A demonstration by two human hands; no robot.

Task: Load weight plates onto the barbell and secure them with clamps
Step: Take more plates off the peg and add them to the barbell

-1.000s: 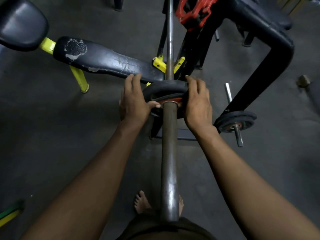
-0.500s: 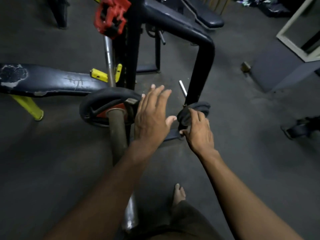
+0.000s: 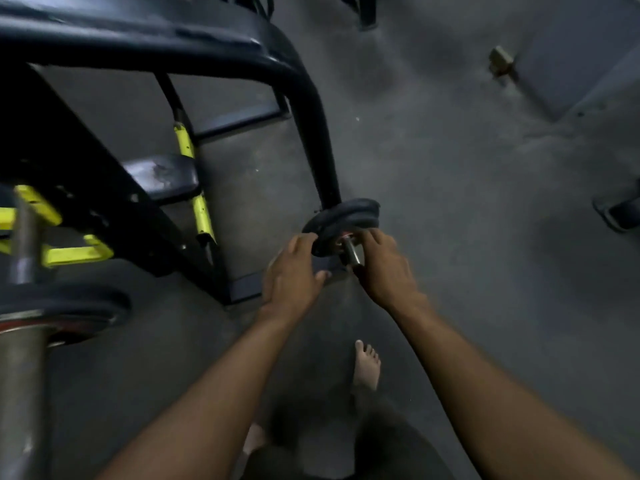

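Observation:
The barbell sleeve (image 3: pixel 20 375) runs up the left edge, with a black weight plate (image 3: pixel 69 306) on it. A stack of small black weight plates (image 3: pixel 349 214) hangs on a steel storage peg (image 3: pixel 351 252) at the foot of the rack's curved leg. My left hand (image 3: pixel 294 271) holds the left rim of the front small plate, thumb underneath. On the plate's right side, by the peg, my right hand (image 3: pixel 384 268) grips it with curled fingers. No clamp is in view.
The black rack frame (image 3: pixel 304 109) with yellow brackets (image 3: pixel 74 252) fills the upper left, over a worn bench pad (image 3: pixel 162 176). My bare feet (image 3: pixel 367 365) stand on the grey floor. A small block (image 3: pixel 500 60) and dark equipment (image 3: pixel 620 213) lie to the right.
My view has swung right, away from the barbell. Both hands left the plate on the barbell and now hold the small plate on the storage peg.

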